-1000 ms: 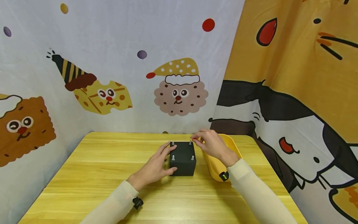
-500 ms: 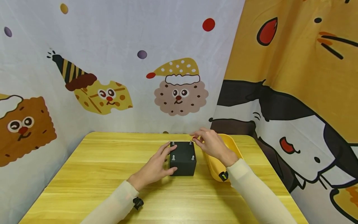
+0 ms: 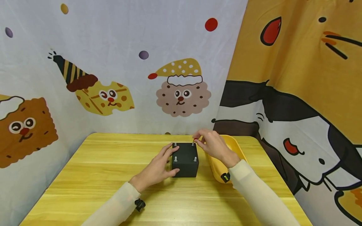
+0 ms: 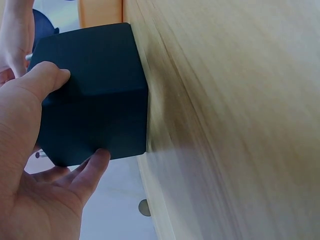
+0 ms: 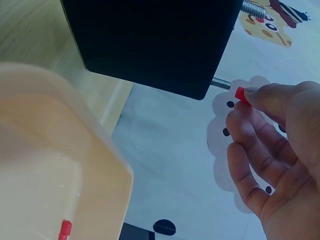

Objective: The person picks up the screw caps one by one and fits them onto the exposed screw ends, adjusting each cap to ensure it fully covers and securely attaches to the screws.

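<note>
A black box (image 3: pixel 185 169) stands on the table with a threaded metal post upright at each top corner. My left hand (image 3: pixel 155 172) holds it from the left; in the left wrist view the thumb (image 4: pixel 47 80) and fingers (image 4: pixel 92 172) lie against different faces. At the far right corner, my right hand (image 3: pixel 212 145) pinches a small red cap (image 5: pixel 241 94) between thumb and index finger. Seen from the right wrist, the cap is just off the end of the threaded post (image 5: pixel 221 83), roughly in line with it. Its other fingers are loosely curled.
Right of the box, a yellow tray (image 3: pixel 212 171) sits partly under my right forearm. Another small red piece (image 5: pixel 65 229) lies in it. The wooden table (image 3: pixel 113 163) ends at a cartoon-printed cloth (image 3: pixel 121 124) behind.
My right fingers shift very slightly at the far right post, and the red cap shows more plainly between them. My left hand and the box stay in place.
</note>
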`<state>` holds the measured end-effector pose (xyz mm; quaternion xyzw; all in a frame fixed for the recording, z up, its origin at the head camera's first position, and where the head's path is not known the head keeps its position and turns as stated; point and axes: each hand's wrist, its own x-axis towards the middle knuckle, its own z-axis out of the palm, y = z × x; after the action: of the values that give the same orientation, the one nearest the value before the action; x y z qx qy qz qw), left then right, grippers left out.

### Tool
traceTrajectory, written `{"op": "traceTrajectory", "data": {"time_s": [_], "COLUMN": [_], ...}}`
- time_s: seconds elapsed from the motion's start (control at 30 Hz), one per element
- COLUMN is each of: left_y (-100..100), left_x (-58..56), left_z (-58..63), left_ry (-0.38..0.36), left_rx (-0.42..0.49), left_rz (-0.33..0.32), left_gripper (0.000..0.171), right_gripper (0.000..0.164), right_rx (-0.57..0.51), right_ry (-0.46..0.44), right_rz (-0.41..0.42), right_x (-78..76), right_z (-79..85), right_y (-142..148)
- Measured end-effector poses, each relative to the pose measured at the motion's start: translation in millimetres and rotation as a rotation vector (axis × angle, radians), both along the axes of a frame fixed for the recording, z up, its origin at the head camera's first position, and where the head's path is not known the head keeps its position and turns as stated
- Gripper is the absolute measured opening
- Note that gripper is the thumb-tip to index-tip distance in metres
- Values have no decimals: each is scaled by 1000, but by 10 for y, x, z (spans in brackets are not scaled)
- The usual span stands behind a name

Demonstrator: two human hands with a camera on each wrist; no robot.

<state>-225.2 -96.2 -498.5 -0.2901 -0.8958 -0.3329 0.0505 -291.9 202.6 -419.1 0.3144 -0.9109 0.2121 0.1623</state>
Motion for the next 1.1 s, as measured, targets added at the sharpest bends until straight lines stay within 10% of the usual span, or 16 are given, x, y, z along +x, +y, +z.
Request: {"op": "traceTrajectory", "data": {"time_s": [1.1], "left_y": [-4], "left_x": [-2], "left_z": [-21], "left_ry": [-20], "left_rx": [11], "left_rz": [1], "left_gripper": [95], "right_gripper": [8], "right_rx": [2], "right_ry": [4], "right_rz": [17], "right_x": [-31], "right_z": [-65], "right_y": [-42]}}
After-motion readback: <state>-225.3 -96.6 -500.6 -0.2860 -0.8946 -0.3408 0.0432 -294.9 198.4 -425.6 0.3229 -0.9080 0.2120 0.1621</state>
